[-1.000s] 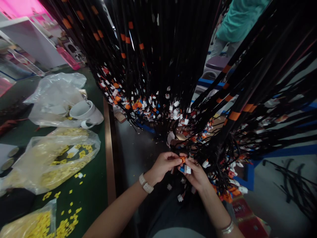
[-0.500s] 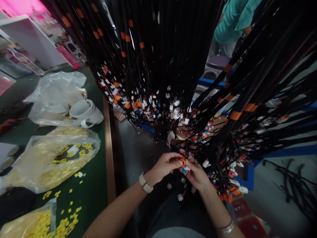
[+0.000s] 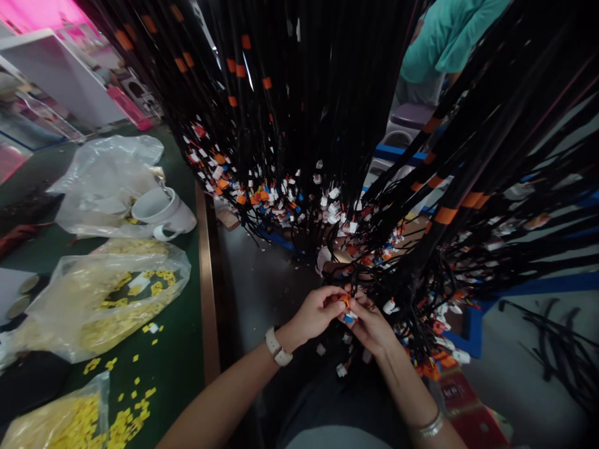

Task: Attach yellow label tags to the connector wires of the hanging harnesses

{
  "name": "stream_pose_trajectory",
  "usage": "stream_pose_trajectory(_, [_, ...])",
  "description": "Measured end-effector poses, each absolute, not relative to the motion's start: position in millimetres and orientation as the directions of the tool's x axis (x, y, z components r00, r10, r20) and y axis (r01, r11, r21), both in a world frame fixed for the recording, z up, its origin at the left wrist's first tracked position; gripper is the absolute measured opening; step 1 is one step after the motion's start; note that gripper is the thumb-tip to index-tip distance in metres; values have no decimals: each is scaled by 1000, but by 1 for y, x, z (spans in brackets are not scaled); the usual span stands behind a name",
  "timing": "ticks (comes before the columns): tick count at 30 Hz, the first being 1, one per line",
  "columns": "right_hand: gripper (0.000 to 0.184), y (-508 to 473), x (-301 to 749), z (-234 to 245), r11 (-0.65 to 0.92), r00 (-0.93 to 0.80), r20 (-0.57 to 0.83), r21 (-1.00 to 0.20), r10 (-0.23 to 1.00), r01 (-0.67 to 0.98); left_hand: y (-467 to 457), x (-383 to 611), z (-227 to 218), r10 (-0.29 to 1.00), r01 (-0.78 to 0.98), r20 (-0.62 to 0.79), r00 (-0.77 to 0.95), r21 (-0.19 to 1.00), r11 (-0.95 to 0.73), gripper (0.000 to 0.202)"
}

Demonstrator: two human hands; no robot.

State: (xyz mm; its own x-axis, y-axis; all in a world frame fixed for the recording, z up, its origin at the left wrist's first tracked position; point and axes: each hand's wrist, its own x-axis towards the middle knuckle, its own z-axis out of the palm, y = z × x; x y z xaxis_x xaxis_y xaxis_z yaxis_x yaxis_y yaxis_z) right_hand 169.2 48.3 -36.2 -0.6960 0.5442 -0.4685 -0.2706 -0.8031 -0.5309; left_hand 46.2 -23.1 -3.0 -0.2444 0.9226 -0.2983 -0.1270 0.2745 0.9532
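Note:
My left hand [image 3: 314, 313] and my right hand [image 3: 373, 325] meet low in the middle, fingers pinched together on a small orange connector [image 3: 345, 301] at the end of a black wire. White and blue connectors [image 3: 349, 317] sit just below it, against my right fingers. A dense curtain of hanging black wire harnesses [image 3: 309, 118] with orange tape bands fills the view above, its lower ends carrying several white, orange and blue connectors [image 3: 299, 196]. A watch is on my left wrist [image 3: 277, 347], a bracelet on my right [image 3: 430, 426].
A green table [image 3: 180, 368] at left holds clear bags of small yellow parts [image 3: 100, 299], loose yellow pieces, a white mug [image 3: 163, 214] and an empty plastic bag [image 3: 105, 174]. A person in a teal shirt [image 3: 444, 37] stands behind the wires. Loose black cables [image 3: 552, 349] lie at right.
My hands stay pinched on the orange connector and have drawn slightly closer together. The white connector seen by my right fingers is now mostly covered. The person in teal has shifted.

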Motion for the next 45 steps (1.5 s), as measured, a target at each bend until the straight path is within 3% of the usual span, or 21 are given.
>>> stream_pose_trajectory(11, [28, 49, 169, -35, -783, -703, -458, -579, 544, -229, -22, 48, -5, 907, -202, -320, -272, 941, 271, 30])
stream_pose_trajectory(16, [21, 47, 169, -33, -810, -683, -481, -506, 550, -296, -22, 42, 2, 905, -383, -404, -136, 864, 328, 46])
stream_pose_trajectory(20, [17, 47, 167, -30, -815, -686, -484, -501, 544, -293, -22, 39, 8, 888, -524, -452, -87, 778, 345, 47])
stream_pose_trajectory(35, [24, 47, 163, -36, -799, -646, -498, -503, 579, -329, -18, 44, 10, 879, -426, -444, -172, 838, 340, 35])
stream_pose_trajectory(45, [29, 46, 164, -34, -795, -655, -494, -531, 572, -293, -20, 43, 6, 893, -433, -429, -136, 837, 336, 35])
